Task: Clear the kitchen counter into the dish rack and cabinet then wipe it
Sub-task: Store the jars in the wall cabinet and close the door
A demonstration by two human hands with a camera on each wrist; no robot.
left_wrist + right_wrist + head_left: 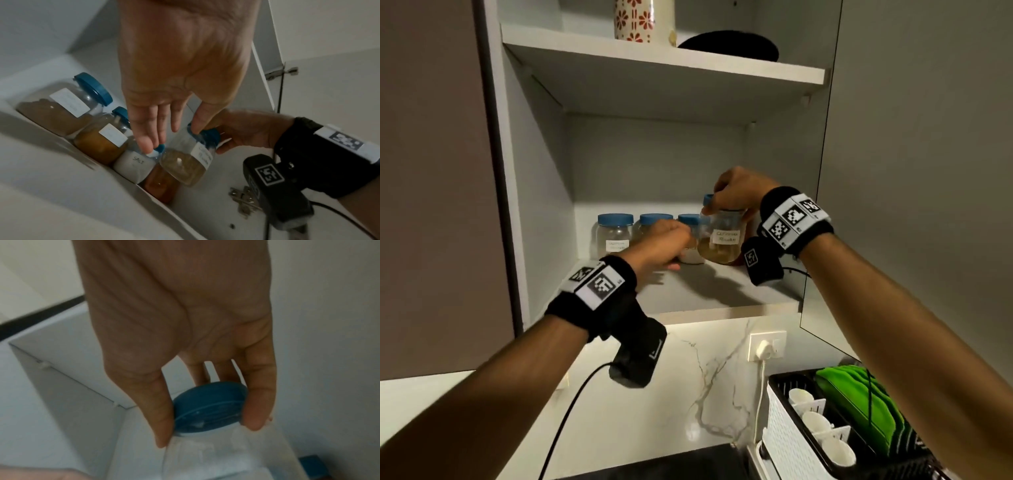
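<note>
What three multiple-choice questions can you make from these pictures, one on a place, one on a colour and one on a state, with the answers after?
1. Where do the spice jars stand?
A) on the cabinet's lower shelf
B) in a sink
C) on the floor

2. What colour are their lids?
A) red
B) blue
C) white

3. How does the right hand hold the labelled jar?
A) flat palm underneath it
B) not touching it
C) fingers pinching around its lid

Answers:
1 A, since the head view shows the row at the back of the lower shelf.
2 B, since every lid in view is blue.
3 C, since the right wrist view shows a finger and the thumb on either side of the lid.
</note>
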